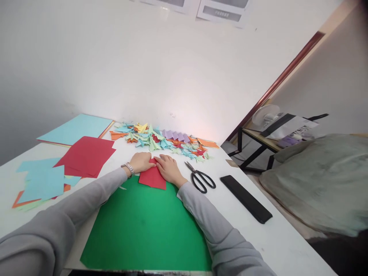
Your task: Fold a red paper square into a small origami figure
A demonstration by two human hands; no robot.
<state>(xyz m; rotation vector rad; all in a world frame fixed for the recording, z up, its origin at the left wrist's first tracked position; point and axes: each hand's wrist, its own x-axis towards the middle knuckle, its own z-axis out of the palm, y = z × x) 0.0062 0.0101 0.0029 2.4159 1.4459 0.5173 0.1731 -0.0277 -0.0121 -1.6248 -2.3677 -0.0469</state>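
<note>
A small red paper (152,179) lies at the far edge of a green sheet (146,226), its far part under my fingers. My left hand (141,162), with a bracelet at the wrist, pinches the paper's far left side. Against its far right side, my right hand (169,168) presses with fingers close together, the fingertips of both hands nearly touching. Black-handled scissors (200,177) lie to the right of my right hand. Behind the hands is a pile of folded paper pieces (155,142) in many colours.
Red sheets (87,156) and blue paper pieces (46,178) lie at the left, with large light blue sheets (76,129) behind. A long black object (245,198) rests on the white table (276,234) at the right. Grey-green cloth (319,184) is beyond the table's right edge.
</note>
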